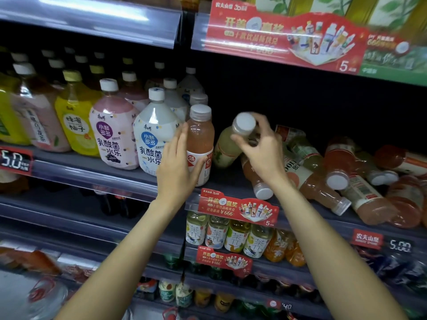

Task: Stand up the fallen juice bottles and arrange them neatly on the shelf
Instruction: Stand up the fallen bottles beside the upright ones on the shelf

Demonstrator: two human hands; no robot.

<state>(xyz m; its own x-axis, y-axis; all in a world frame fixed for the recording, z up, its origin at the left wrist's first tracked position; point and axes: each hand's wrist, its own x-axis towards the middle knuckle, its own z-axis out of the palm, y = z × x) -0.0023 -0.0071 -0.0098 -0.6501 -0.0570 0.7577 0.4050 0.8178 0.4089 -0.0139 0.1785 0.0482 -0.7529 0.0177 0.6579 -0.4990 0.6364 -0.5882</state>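
Left hand: your left hand point(176, 168) lies flat, fingers straight, against the upright pink juice bottle point(200, 144) on the shelf point(97, 168).
Right hand: your right hand point(262, 147) grips the tilted pale green bottle point(227, 144) by its neck.
Still down: fallen bottles point(323, 181) piled rightward.

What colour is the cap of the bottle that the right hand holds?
White, seen in the head view: the cap tops a pale green juice bottle that the right hand grips.

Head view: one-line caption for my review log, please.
Left hand steadies an upright pink juice bottle while right hand grips a tilted pale-green bottle beside fallen bottles.
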